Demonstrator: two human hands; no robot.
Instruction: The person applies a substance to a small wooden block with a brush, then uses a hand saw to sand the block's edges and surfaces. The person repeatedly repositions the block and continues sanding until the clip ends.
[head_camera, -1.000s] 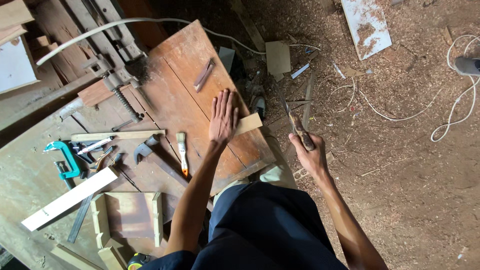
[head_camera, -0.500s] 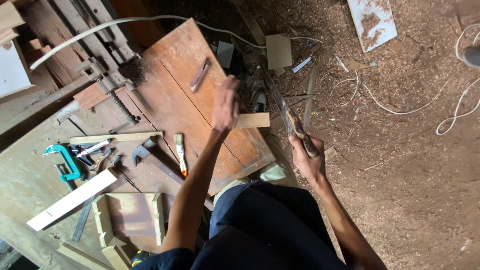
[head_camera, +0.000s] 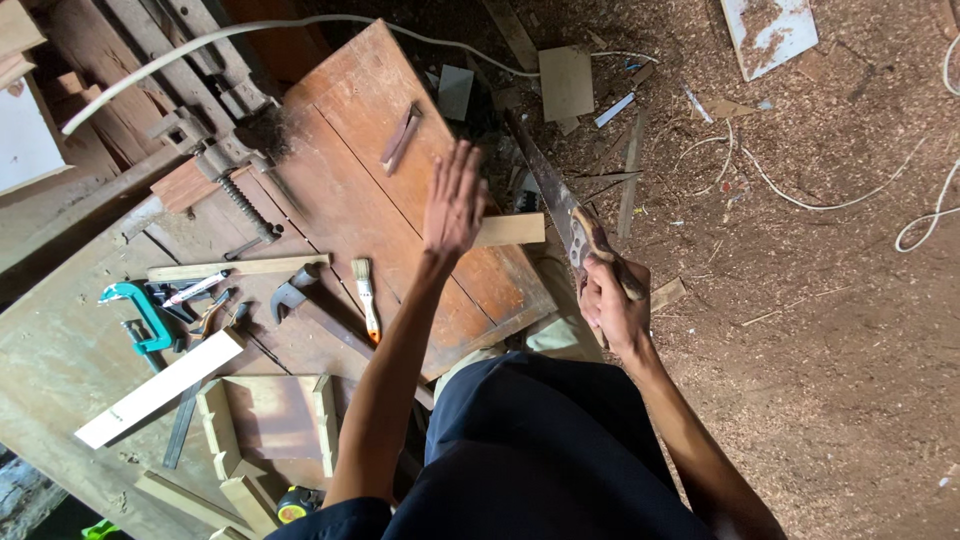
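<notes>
My left hand (head_camera: 454, 200) hovers open above the wooden workbench (head_camera: 340, 190), fingers spread, just left of a pale wood strip (head_camera: 512, 230) that sticks out over the bench's right edge. My right hand (head_camera: 612, 305) grips the wooden handle of a handsaw (head_camera: 556, 205). The saw's blade points up and away, beside the end of the wood strip, over the sawdust floor.
On the bench lie a paintbrush (head_camera: 367, 298), a hammer (head_camera: 300, 300), a teal clamp (head_camera: 135, 315), a white board (head_camera: 160, 387), a small wooden frame (head_camera: 265, 420) and a vise screw (head_camera: 235, 190). White cables (head_camera: 840, 200) and board scraps (head_camera: 566, 82) lie on the sawdust floor.
My left hand lifted off the wood strip and rose above the bench. My right hand raised the saw from low beside the bench up toward the strip's end.
</notes>
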